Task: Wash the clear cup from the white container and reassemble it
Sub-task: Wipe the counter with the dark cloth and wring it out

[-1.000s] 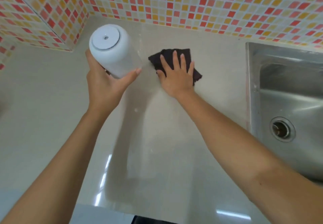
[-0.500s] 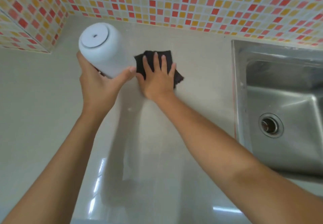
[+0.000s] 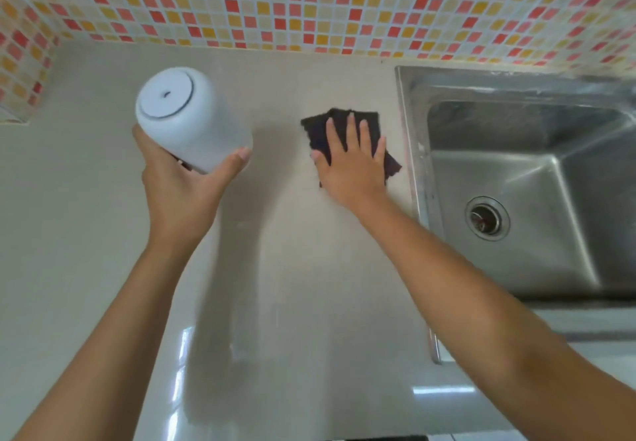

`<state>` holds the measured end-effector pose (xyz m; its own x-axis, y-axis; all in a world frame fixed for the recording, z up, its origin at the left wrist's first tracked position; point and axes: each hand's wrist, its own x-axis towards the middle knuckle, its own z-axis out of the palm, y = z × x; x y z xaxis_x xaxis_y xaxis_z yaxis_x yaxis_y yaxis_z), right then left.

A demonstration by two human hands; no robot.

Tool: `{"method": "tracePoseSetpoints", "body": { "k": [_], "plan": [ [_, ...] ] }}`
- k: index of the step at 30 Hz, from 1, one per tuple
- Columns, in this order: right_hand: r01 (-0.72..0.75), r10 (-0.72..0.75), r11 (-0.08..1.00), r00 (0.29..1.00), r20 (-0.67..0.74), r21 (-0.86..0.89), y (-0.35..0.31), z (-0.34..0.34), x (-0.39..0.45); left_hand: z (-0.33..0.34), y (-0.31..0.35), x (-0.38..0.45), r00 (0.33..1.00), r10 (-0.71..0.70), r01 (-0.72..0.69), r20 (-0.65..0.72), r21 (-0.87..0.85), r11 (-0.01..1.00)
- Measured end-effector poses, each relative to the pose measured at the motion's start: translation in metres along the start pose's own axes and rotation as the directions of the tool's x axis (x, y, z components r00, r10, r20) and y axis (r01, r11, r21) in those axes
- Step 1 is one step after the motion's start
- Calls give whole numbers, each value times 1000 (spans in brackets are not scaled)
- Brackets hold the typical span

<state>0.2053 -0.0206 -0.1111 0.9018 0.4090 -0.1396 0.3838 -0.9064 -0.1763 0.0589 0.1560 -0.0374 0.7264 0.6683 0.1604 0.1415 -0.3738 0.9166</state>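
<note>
The left hand (image 3: 179, 192) grips the white container (image 3: 191, 118), lifted off the counter and tilted, its round flat end facing the camera. The right hand (image 3: 351, 161) presses flat, fingers spread, on a dark cloth (image 3: 323, 130) on the beige countertop (image 3: 292, 285), beside the steel sink (image 3: 516, 182); mosaic tiles (image 3: 309, 3) behind.

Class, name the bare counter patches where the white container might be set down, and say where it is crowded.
Bare: countertop between both forearms, and left of the white container. Crowded: by the sink, where the right hand presses the dark cloth.
</note>
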Motion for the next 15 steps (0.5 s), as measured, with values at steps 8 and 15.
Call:
{"method": "tracePoseSetpoints", "body": {
  "k": [8,15],
  "plan": [
    [21,-23,1000,995,-95,-23,14,18,-141,-10,0,-7,999,-44,45,13,-36,998],
    [305,-305,950,952,8,-69,-27,29,-182,2,14,-1,999,-45,44,-26,-57,997]
  ]
}}
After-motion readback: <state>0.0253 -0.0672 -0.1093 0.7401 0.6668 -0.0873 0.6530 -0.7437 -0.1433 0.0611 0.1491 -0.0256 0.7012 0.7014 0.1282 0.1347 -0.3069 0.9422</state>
